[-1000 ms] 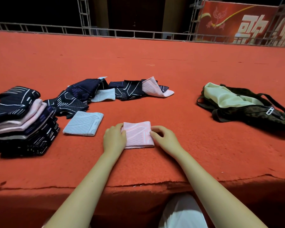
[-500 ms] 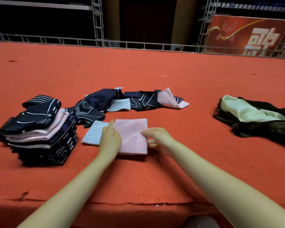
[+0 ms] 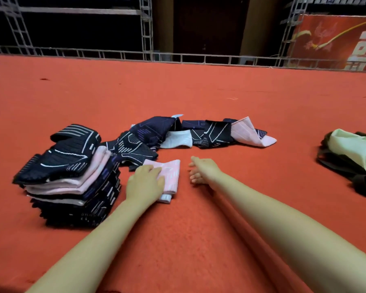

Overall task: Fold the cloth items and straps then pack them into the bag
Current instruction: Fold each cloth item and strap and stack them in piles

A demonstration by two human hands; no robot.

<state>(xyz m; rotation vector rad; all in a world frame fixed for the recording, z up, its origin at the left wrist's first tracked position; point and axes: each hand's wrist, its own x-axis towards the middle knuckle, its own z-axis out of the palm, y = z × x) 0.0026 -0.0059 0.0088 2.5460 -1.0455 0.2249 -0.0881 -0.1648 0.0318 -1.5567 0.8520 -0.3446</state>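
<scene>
Leftmost, at nine o'clock, stood the folded stack (image 3: 72,174). Beside it the left hand (image 3: 145,183) pressed flat, grip spread, on the pink folded cloth (image 3: 170,174). Soft, light fabric, likely best pinched by its edges. The right hand (image 3: 203,170) hovered loose, holding nothing; the bag (image 3: 347,163) lay at three o'clock.

Red carpet (image 3: 199,229); stack (image 3: 72,176) of navy cloths with white line patterns and plain pink layers; right of stack, pink cloth (image 3: 170,172) over pale blue; unfolded pile (image 3: 199,132) navy, pale blue, pink; bag (image 3: 351,166) black, pale green lining.
</scene>
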